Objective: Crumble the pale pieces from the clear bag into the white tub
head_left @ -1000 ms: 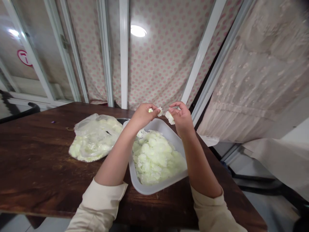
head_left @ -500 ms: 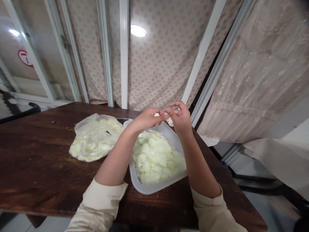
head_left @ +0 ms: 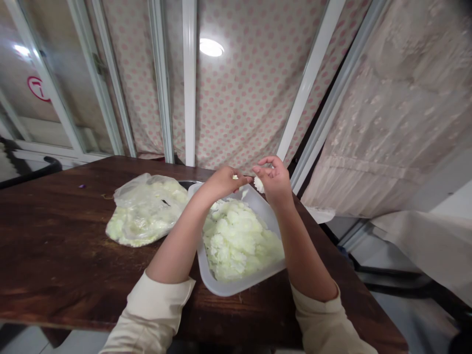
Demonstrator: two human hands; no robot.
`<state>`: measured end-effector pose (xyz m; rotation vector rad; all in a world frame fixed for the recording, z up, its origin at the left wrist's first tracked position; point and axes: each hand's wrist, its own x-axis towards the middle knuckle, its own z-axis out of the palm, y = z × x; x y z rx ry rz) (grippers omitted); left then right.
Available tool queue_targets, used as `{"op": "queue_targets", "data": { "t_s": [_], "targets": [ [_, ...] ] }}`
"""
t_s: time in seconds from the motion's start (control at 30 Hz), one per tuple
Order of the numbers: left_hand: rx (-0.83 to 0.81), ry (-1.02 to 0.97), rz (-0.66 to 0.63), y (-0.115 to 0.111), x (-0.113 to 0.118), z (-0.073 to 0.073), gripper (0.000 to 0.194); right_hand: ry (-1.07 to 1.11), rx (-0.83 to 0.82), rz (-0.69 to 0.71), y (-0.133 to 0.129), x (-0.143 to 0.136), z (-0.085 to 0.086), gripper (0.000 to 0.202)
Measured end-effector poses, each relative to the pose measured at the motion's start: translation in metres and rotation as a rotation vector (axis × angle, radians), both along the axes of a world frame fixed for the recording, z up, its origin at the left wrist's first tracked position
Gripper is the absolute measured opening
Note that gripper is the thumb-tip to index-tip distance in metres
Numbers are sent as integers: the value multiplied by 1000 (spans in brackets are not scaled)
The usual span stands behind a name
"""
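My left hand (head_left: 229, 181) is closed around a small pale piece (head_left: 235, 177) that shows between thumb and fingers. To its right, my right hand (head_left: 276, 178) has its thumb and fingers drawn together around a white, ruffled-edged, petal-like piece (head_left: 258, 185). A narrow gap separates the two hands above the far end of a white plastic tub (head_left: 217, 289). Heaped in the tub are many pale green-white petal-like pieces (head_left: 238, 236). One thin pale piece (head_left: 244, 194) shows just below my left fingertips; whether it is held or loose I cannot tell.
Left of the tub, a clear plastic bag (head_left: 145, 206) of similar pale pieces lies on the dark wooden table (head_left: 66, 246). A dark round rim (head_left: 190, 184) shows behind the tub. Glazed frames with a dotted curtain (head_left: 239, 108) stand beyond the table.
The hands have come apart; before, their fingertips met. The thin pale piece below my left fingers has come into view, and more of the ruffled piece shows by my right hand.
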<state>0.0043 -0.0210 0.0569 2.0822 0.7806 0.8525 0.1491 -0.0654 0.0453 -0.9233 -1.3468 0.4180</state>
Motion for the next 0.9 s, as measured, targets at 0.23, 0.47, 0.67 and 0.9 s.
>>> {"op": "queue_targets", "data": {
  "t_s": [0.23,0.47,0.67,0.9],
  "targets": [
    [-176,-117,-304,-11,2,4,29,-69,7,-156,-4,-1,1,42],
    [-184,-212,-206,-9,9,1,23,37,-9,35,-1,-4,0,41],
    [-16,-323,39,3,7,0,22,174,-124,341,-5,-2,5,48],
    [2,-303,128,9,2,0,22,147,-153,289,-3,1,3,39]
  ]
}}
